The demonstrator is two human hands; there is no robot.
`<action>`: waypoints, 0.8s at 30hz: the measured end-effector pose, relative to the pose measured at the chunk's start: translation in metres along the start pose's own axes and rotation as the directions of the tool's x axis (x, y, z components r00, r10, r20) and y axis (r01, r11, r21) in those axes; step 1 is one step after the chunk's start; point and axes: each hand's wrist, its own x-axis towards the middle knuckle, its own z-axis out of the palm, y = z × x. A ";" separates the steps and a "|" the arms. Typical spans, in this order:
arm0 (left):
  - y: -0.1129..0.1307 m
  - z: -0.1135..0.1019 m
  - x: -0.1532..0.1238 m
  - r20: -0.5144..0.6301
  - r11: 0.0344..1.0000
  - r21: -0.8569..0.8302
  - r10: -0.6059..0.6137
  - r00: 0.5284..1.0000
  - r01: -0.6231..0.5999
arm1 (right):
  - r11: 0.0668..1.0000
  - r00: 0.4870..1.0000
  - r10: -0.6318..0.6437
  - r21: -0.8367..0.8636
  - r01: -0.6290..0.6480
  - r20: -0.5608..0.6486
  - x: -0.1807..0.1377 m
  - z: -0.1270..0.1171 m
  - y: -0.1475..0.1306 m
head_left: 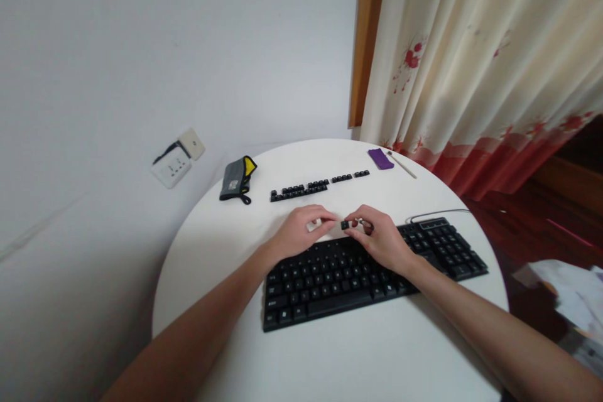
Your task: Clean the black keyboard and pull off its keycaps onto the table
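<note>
My right hand [377,235] pinches a small black keycap [345,225] between thumb and forefinger, above the back edge of the black keyboard [330,286]. A thin dark item, too small to name, shows among the fingers of that hand. Just left of the keycap, my left hand [304,229] has its thumb and fingertips drawn together. Whether anything is between them I cannot make out. Beyond both hands, black keycaps [299,193] lie in rows on the white table. Part of the keyboard's upper rows is hidden under my hands.
A grey and yellow cloth [235,179] lies at the table's [301,358] back left. Toward the back right are a purple cloth [380,159] and a thin brush-like stick [402,165]. The keyboard cable [438,211] runs behind its right end. Wall and curtain [452,75] stand behind.
</note>
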 end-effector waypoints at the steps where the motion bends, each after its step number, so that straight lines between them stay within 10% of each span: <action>1: -0.007 -0.002 0.000 0.012 0.998 0.038 -0.046 0.999 0.046 | 0.999 1.000 0.011 -0.035 -0.012 -0.013 0.002 -0.001 0.004; 8: -0.057 -0.008 -0.003 0.094 0.946 0.145 -0.306 0.947 0.291 | 0.956 0.989 0.131 -0.254 -0.144 -0.069 0.010 -0.011 0.031; 24: -0.062 -0.008 -0.005 0.118 0.947 0.055 -0.321 0.940 0.317 | 0.884 0.973 0.220 -0.409 -0.227 -0.065 0.074 -0.010 0.029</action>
